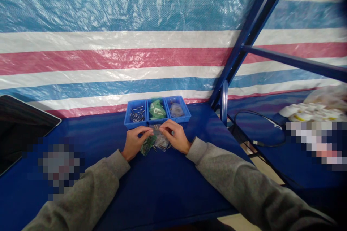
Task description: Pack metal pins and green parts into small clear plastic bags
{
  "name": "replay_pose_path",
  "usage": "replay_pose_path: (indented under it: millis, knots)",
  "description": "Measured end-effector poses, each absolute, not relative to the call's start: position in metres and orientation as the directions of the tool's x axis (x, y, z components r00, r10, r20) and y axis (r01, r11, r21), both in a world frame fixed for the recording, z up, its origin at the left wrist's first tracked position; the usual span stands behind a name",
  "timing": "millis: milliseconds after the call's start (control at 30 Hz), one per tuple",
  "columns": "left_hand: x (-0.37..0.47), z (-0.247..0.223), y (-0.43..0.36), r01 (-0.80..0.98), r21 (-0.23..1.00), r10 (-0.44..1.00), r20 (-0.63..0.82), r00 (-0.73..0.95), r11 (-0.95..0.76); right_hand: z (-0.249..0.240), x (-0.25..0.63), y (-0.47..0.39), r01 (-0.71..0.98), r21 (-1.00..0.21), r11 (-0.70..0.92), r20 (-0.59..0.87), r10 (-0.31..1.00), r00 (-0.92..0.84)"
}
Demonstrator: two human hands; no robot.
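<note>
My left hand (135, 139) is pinched at the left edge of a small clear plastic bag (155, 127). Thumb and fingers of my right hand (176, 135) pinch the same bag from the right. Small slim pieces seem to show in it, too small to name. Below my left fingers lie green bags (147, 146) with thin metal pieces in them. Beside these, under my right hand, is a pile of clear bags (162, 142), partly hidden by that hand.
Behind my hands stand three blue bins: one with loose metal pins (137, 114), one with green bags (157, 110), one with clear bags (176, 110). A dark screen (21, 130) is at left. A blue frame post (238, 50), black cable (235, 126) and white rolls (309, 112) are right.
</note>
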State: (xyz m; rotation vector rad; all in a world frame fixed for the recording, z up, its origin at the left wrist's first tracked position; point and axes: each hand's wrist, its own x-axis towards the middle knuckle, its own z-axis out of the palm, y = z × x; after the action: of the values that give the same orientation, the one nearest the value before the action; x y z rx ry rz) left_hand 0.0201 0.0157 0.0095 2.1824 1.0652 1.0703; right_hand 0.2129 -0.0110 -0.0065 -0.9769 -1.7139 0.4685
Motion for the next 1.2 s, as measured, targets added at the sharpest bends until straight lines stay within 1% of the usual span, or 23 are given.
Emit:
replay_pose_path:
  millis: [167, 333, 500, 667, 867, 1067, 1200]
  knots:
    - [0.0196, 0.0073, 0.0171, 0.425, 0.675, 0.797, 0.486, 0.358, -0.603, -0.0060, 0.2131, -0.0107, 0.388, -0.704, 0.595, 0.607, 0.788, -0.109]
    - [0.0197, 0.0066, 0.0180, 0.411, 0.636, 0.757, 0.535, 0.374, -0.653, -0.0066, 0.2133, -0.0100, 0.394, -0.697, 0.598, 0.611, 0.784, -0.109]
    - [0.0206, 0.0066, 0.0172, 0.402, 0.627, 0.745, 0.550, 0.378, -0.667, -0.0073, 0.2128, -0.0103, 0.371, -0.689, 0.623, 0.617, 0.772, -0.151]
    - [0.0197, 0.0066, 0.0164, 0.428, 0.610, 0.744, 0.573, 0.343, -0.667, -0.0073, 0.2126, -0.0102, 0.391, -0.693, 0.605, 0.617, 0.779, -0.111]
    - [0.0205, 0.0071, 0.0166, 0.392, 0.583, 0.702, 0.579, 0.415, -0.712, -0.0068, 0.2124, -0.0103, 0.385, -0.686, 0.617, 0.617, 0.774, -0.142]
    - [0.0208, 0.0086, 0.0150, 0.414, 0.578, 0.710, 0.610, 0.352, -0.703, -0.0072, 0.2127, -0.0101, 0.407, -0.698, 0.589, 0.616, 0.784, -0.078]
    - [0.0209, 0.0093, 0.0147, 0.391, 0.581, 0.701, 0.589, 0.403, -0.713, -0.0079, 0.2127, -0.0093, 0.404, -0.699, 0.591, 0.614, 0.785, -0.086]
